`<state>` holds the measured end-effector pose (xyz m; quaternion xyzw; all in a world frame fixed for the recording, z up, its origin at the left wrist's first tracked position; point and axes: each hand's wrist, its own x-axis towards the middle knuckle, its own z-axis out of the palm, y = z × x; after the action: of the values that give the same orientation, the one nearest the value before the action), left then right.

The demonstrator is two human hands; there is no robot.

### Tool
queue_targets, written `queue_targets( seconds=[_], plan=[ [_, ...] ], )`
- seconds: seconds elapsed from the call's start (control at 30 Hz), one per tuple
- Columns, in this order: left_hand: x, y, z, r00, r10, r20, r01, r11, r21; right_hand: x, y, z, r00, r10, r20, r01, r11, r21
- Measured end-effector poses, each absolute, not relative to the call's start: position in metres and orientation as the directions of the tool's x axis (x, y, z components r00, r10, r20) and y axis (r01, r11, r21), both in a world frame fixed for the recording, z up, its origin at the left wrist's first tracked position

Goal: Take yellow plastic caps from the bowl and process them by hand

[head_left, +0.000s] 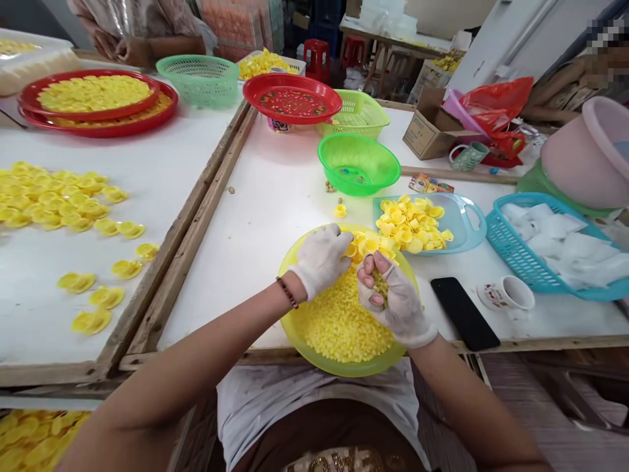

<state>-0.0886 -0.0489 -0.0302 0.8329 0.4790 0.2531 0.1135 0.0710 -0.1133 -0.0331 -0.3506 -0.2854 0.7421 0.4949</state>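
Note:
A yellow bowl (344,370) at the table's front edge holds many small yellow pellets (344,328), with small yellow plastic cups (368,242) heaped at its far side. My left hand (323,259), in a white glove, reaches over the bowl from the left. Its fingers curl down by the cups, and what they pinch is hidden. My right hand (393,301) wears a white glove with bare fingertips. It is turned palm inward above the pellets, fingers curled around a small handful of them. Behind it, more yellow cups (413,223) lie in a light blue tray (464,229).
Right of the bowl lie a black phone (464,313), a mug (511,294) and a blue basket (525,265). Beyond stand a green bowl (358,164) and a red tray (292,98). Yellow pieces (59,196) cover part of the left table. A person (142,33) is at the far left.

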Motion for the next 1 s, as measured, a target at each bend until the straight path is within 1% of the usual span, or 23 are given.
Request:
queue_targets(
  seconds=[0.07,0.13,0.23,0.37,0.43,0.5,0.57,0.7,0.77,0.87,0.93,1.0],
  plan=[
    [-0.085,-0.045,-0.031,0.417,0.853,0.315,0.737,-0.52,0.432,0.072,-0.114,-0.031,-0.219,0.957,-0.192,-0.53,-0.282,-0.8],
    [-0.09,-0.053,-0.032,0.417,0.859,0.299,0.727,-0.512,0.458,0.071,-0.113,-0.027,-0.166,0.977,-0.132,-0.525,-0.201,-0.827],
    [-0.102,-0.078,-0.033,0.409,0.883,0.229,0.676,-0.462,0.574,0.065,-0.109,-0.02,-0.091,0.995,-0.026,-0.506,-0.069,-0.86],
    [-0.107,-0.109,-0.037,0.447,0.886,0.124,0.576,-0.391,0.718,0.047,-0.101,-0.017,-0.036,0.995,0.095,-0.472,0.067,-0.879],
    [-0.106,-0.116,-0.041,0.446,0.886,0.126,0.532,-0.376,0.759,0.038,-0.098,-0.021,-0.02,0.986,0.166,-0.449,0.139,-0.882],
    [-0.106,-0.12,-0.044,0.43,0.89,0.149,0.509,-0.375,0.775,0.033,-0.097,-0.026,-0.014,0.976,0.216,-0.425,0.189,-0.885],
    [-0.106,-0.121,-0.047,0.424,0.891,0.164,0.502,-0.382,0.776,0.032,-0.097,-0.029,-0.014,0.975,0.221,-0.422,0.194,-0.886],
    [-0.109,-0.122,-0.048,0.423,0.889,0.176,0.519,-0.397,0.757,0.039,-0.098,-0.026,-0.017,0.987,0.157,-0.452,0.132,-0.882],
    [-0.113,-0.123,-0.047,0.414,0.883,0.222,0.521,-0.43,0.738,0.046,-0.099,-0.024,-0.023,0.991,0.131,-0.444,0.108,-0.889],
    [-0.122,-0.124,-0.047,0.382,0.871,0.308,0.494,-0.475,0.729,0.058,-0.105,-0.026,-0.056,0.994,0.092,-0.377,0.064,-0.924],
    [-0.129,-0.125,-0.046,0.379,0.88,0.286,0.462,-0.448,0.766,0.064,-0.109,-0.031,-0.084,0.995,0.056,-0.318,0.027,-0.948],
    [-0.134,-0.126,-0.047,0.386,0.895,0.222,0.433,-0.388,0.813,0.068,-0.114,-0.035,-0.125,0.992,0.034,-0.272,-0.001,-0.962]
  ],
)
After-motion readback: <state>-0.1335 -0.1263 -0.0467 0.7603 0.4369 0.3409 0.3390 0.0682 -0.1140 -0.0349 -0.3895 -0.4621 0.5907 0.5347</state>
